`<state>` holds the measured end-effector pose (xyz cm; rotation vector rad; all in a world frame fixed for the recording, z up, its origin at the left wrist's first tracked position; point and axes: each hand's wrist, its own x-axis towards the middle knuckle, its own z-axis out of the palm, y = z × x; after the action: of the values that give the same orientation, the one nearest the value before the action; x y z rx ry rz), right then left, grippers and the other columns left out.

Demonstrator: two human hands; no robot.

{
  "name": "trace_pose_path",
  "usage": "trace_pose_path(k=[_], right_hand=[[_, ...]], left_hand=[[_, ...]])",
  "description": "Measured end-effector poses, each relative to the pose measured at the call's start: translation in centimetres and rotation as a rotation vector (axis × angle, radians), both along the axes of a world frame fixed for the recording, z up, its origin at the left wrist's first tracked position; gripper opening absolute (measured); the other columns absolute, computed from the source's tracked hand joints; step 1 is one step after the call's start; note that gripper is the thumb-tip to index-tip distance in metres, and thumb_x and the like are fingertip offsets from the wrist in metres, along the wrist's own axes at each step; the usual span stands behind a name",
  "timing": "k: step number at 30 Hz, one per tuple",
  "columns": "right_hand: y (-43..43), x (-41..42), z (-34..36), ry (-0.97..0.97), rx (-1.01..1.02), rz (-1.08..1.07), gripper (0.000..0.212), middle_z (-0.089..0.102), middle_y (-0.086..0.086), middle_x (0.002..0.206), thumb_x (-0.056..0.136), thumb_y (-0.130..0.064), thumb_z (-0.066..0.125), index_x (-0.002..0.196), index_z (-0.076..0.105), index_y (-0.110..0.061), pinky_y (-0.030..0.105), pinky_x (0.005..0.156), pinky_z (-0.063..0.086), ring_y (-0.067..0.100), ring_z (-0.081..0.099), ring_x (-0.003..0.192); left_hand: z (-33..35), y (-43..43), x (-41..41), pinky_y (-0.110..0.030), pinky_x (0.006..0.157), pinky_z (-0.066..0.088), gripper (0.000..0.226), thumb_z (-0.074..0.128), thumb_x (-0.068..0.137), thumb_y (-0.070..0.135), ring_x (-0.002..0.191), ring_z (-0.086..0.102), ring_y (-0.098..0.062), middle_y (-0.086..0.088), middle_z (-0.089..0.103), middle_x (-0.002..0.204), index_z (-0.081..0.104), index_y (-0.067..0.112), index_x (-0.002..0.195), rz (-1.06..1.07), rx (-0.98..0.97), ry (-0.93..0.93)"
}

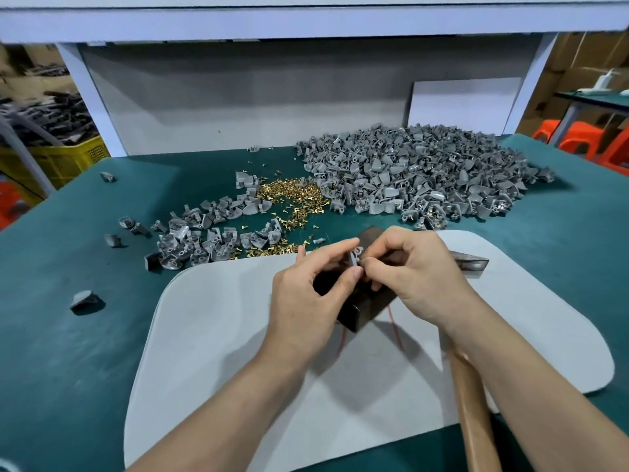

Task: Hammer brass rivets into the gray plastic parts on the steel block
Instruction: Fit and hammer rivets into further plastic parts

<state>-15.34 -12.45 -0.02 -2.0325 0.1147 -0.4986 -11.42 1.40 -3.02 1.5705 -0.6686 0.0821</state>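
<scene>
A gray plastic part [354,257] is pinched between the thumb and fingers of the left hand [306,294] and the curled fingertips of the right hand [415,277], just above the steel block [359,316] on the pale mat [211,335].

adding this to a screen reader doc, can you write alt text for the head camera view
The left hand and right hand pinch one gray plastic part over a dark steel block on a pale mat. A wooden-handled hammer lies under the right forearm. Behind, on the green table, sit loose brass rivets and a large heap of gray parts.
</scene>
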Motion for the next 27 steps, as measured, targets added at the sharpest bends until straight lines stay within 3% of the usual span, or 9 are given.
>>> trace_pose_path(k=[3, 9, 12, 15, 17, 20, 23, 25, 27], right_hand=[[-0.1, 0.0, 0.0, -0.007, -0.002, 0.017, 0.025, 0.06, 0.001, 0.063, 0.073, 0.001, 0.067, 0.058, 0.062, -0.018, 0.032, 0.057, 0.048, 0.012, 0.059, 0.05], [-0.2, 0.0, 0.0, -0.006, 0.061, 0.069, 0.024, 0.06, -0.002, 0.059, 0.074, 0.006, 0.065, 0.059, 0.062, -0.012, 0.024, 0.054, 0.045, 0.01, 0.058, 0.047], [-0.5, -0.1, 0.0, 0.018, 0.263, 0.161, 0.025, 0.063, -0.001, 0.054, 0.079, 0.01, 0.062, 0.062, 0.065, -0.009, 0.015, 0.053, 0.047, 0.008, 0.058, 0.048], [-0.5, -0.1, -0.1, 0.019, 0.516, 0.215, 0.024, 0.064, 0.007, 0.059, 0.082, 0.009, 0.06, 0.064, 0.068, -0.005, 0.018, 0.057, 0.052, 0.013, 0.062, 0.055], [-0.6, -0.1, 0.1, 0.018, 0.558, 0.195, 0.021, 0.063, 0.009, 0.058, 0.083, 0.009, 0.059, 0.066, 0.067, -0.002, 0.019, 0.056, 0.052, 0.016, 0.061, 0.055], [-1.5, -0.2, 0.6, 0.008, 0.371, -0.014, 0.017, 0.06, 0.006, 0.05, 0.081, 0.002, 0.061, 0.066, 0.066, -0.004, 0.022, 0.048, 0.045, 0.02, 0.053, 0.049], [-3.5, -0.6, 1.3, 0.101, -0.135, -0.434, 0.016, 0.056, 0.004, 0.048, 0.077, -0.013, 0.059, 0.062, 0.063, -0.01, 0.023, 0.051, 0.041, 0.02, 0.052, 0.051], [-4.7, -1.2, 1.6, 0.339, -0.381, -0.555, 0.021, 0.057, 0.006, 0.051, 0.079, -0.023, 0.061, 0.066, 0.063, -0.006, 0.023, 0.047, 0.038, 0.02, 0.054, 0.054], [-5.2, -1.9, 1.7, 0.639, -0.426, -0.515, 0.032, 0.059, 0.006, 0.045, 0.076, -0.035, 0.07, 0.064, 0.062, -0.006, 0.023, 0.045, 0.042, 0.022, 0.057, 0.044]], left_hand=[[0.0, 0.0, 0.0, -0.054, 0.11, 0.033, 0.03, 0.069, 0.078, 0.02, 0.092, 0.066, -0.004, 0.017, 0.071, 0.098, 0.068, 0.036, 0.104, -0.01, 0.001, -0.005], [-0.1, 0.0, 0.0, -0.05, 0.106, 0.04, 0.034, 0.074, 0.079, 0.009, 0.092, 0.067, -0.005, 0.015, 0.072, 0.097, 0.07, 0.033, 0.102, -0.009, -0.027, 0.032], [0.0, 0.0, 0.0, -0.043, 0.103, 0.045, 0.032, 0.073, 0.08, 0.008, 0.093, 0.068, -0.006, 0.012, 0.073, 0.096, 0.07, 0.027, 0.105, -0.012, -0.057, 0.035], [-0.2, 0.1, 0.0, -0.026, 0.093, 0.049, 0.032, 0.073, 0.08, 0.007, 0.095, 0.068, -0.008, 0.008, 0.074, 0.098, 0.069, 0.023, 0.107, -0.027, -0.079, 0.028], [-0.3, 0.1, 0.1, -0.019, 0.088, 0.049, 0.032, 0.073, 0.079, 0.006, 0.094, 0.068, -0.007, 0.007, 0.073, 0.097, 0.069, 0.022, 0.107, -0.026, -0.09, 0.015], [-0.4, 0.1, 0.2, -0.016, 0.086, 0.048, 0.032, 0.075, 0.079, 0.006, 0.093, 0.067, -0.007, 0.007, 0.072, 0.096, 0.068, 0.028, 0.103, -0.017, -0.1, 0.01], [-0.6, 0.1, 0.4, -0.018, 0.085, 0.049, 0.031, 0.074, 0.08, 0.004, 0.092, 0.066, -0.008, 0.005, 0.07, 0.096, 0.063, 0.027, 0.097, -0.015, -0.12, 0.044], [-0.8, 0.0, 0.5, -0.021, 0.085, 0.051, 0.03, 0.072, 0.081, 0.001, 0.092, 0.068, -0.01, 0.005, 0.07, 0.095, 0.057, 0.023, 0.094, -0.015, -0.142, 0.094], [-0.8, -0.1, 0.7, -0.023, 0.085, 0.052, 0.029, 0.071, 0.081, 0.0, 0.092, 0.069, -0.01, 0.005, 0.071, 0.095, 0.054, 0.021, 0.091, 0.001, -0.156, 0.137]])
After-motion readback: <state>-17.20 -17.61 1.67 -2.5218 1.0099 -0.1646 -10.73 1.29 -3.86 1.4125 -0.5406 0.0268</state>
